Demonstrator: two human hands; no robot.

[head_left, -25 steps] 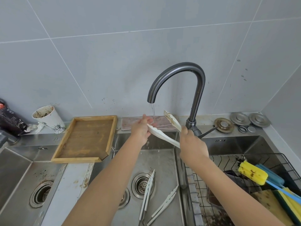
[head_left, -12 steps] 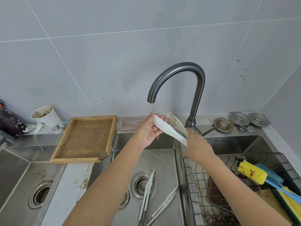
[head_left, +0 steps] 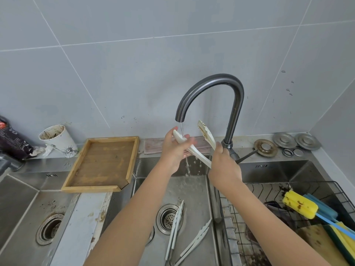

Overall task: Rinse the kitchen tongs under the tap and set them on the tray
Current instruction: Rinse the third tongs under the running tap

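White plastic tongs (head_left: 199, 155) are spread in a V under the dark curved tap (head_left: 233, 104). My right hand (head_left: 224, 167) grips their hinge end. My left hand (head_left: 173, 150) wraps around the tip of the left arm, where the thin water stream lands. The right arm of the tongs (head_left: 206, 134) points up and carries brown dirt. A wooden tray (head_left: 132, 162) lies on the counter to the left of the tap, with nothing on it. Two more white tongs (head_left: 173, 227) (head_left: 194, 243) lie in the middle sink basin by the drain.
A dirty white cup (head_left: 57, 139) and a dark bag (head_left: 13, 141) stand at the back left. A wire rack (head_left: 255, 191) in the right basin holds a yellow brush (head_left: 299, 205) and sponges. Metal sink strainer lids (head_left: 266, 147) rest behind the tap. Another basin (head_left: 17, 208) is at left.
The tongs have spread wider and tilted more upright. My left hand moved up along the left arm to its tip under the stream, and water now splashes down into the basin.
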